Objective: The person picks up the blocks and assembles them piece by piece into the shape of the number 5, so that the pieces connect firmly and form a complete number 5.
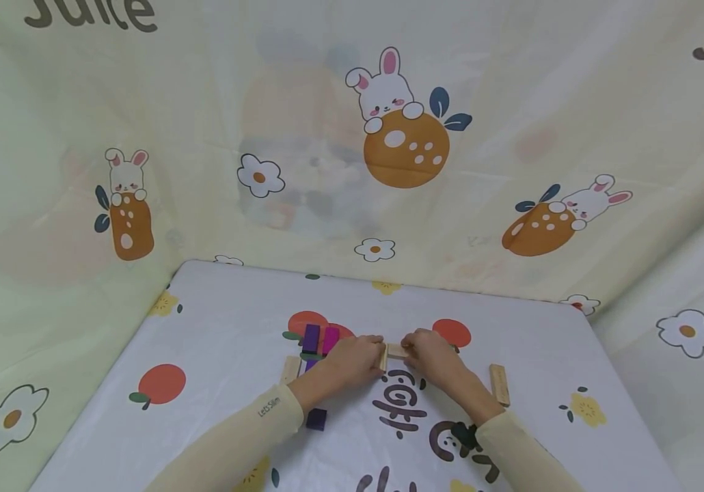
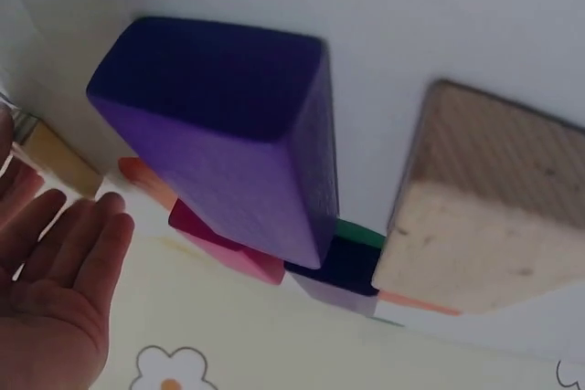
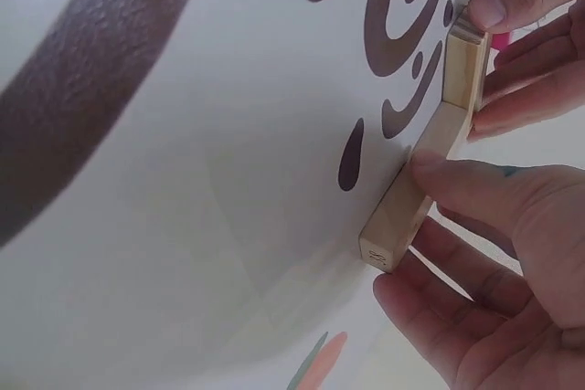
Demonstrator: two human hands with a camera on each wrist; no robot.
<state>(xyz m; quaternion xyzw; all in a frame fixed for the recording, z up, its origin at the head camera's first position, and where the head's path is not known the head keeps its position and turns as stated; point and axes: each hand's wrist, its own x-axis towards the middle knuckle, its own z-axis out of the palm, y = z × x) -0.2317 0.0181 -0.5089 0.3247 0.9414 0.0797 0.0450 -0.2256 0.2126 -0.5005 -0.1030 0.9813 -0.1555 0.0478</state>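
My left hand (image 1: 355, 359) pinches a plain wooden block (image 3: 462, 70), its thumb on the block's upper end and its fingers behind. With thumb in front and fingers at the back, my right hand (image 1: 435, 355) grips a second wooden block (image 3: 393, 212) that has a number on its end. The two blocks meet end to side at an angle on the printed cloth. In the left wrist view, the left hand's (image 2: 59, 289) fingers are spread beside a wooden block's edge (image 2: 59, 157), with a purple block (image 2: 219, 143) standing close by.
Left of the hands are a dark blue block (image 1: 311, 339), a magenta block (image 1: 331, 339), a wooden block (image 1: 290, 369) and a dark purple block (image 1: 316, 419) by the left sleeve. Another wooden block (image 1: 499, 385) lies right of the right wrist. A patterned curtain (image 1: 303, 225) hangs behind the table.
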